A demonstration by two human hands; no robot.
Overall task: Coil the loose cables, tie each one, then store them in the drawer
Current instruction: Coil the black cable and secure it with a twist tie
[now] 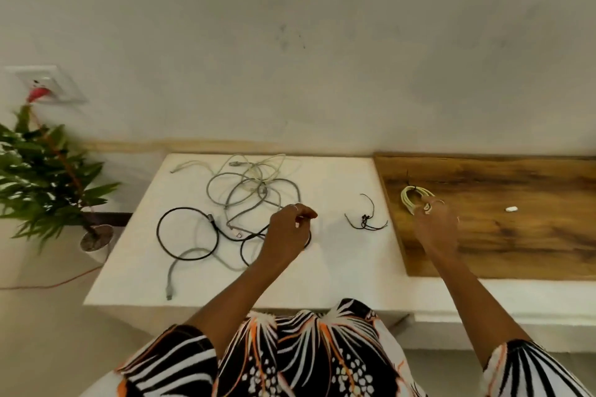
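- Yellow coiled cable (414, 198) on the wooden bench (516, 245), pinched by the right grip (433, 219);
- left grip (290, 229) curled, holding nothing visible, above the black cable (187, 235).

Both arms reach forward from the bottom of the frame, bare below patterned sleeves. The left hand (288, 229) sits at centre frame, fingers curled inward with thumb and fingertips drawn together. The right hand (436, 221), right of centre, is blurred, its fingers stretched forward and upward.
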